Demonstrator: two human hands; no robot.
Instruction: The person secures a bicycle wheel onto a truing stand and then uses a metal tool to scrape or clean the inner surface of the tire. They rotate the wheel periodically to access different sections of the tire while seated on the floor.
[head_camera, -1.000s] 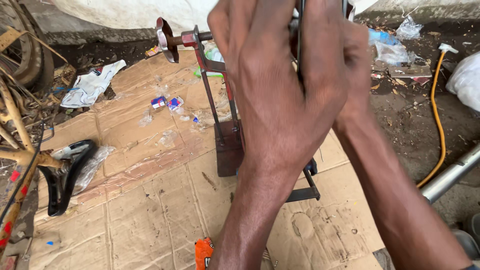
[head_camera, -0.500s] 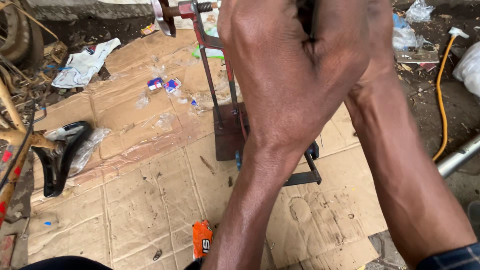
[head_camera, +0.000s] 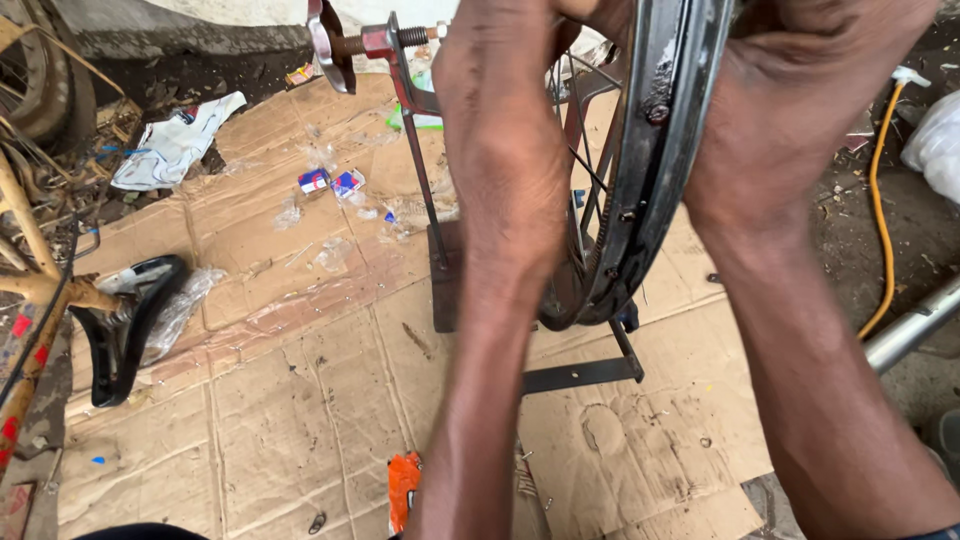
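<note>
Bicycle wheel rim (head_camera: 660, 150) upright in metal truing stand (head_camera: 440, 270) on flattened cardboard (head_camera: 280, 400). Left hand (head_camera: 505, 130) just left of rim, right hand (head_camera: 800, 100) clasped on its right edge. Left grip: fingers hidden, cannot tell. Black saddle (head_camera: 125, 320) well left of stand.

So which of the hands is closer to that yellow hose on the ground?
Right. The right hand grips the wheel rim on the side toward the yellow hose; the left hand is across the rim, farther off.
</note>
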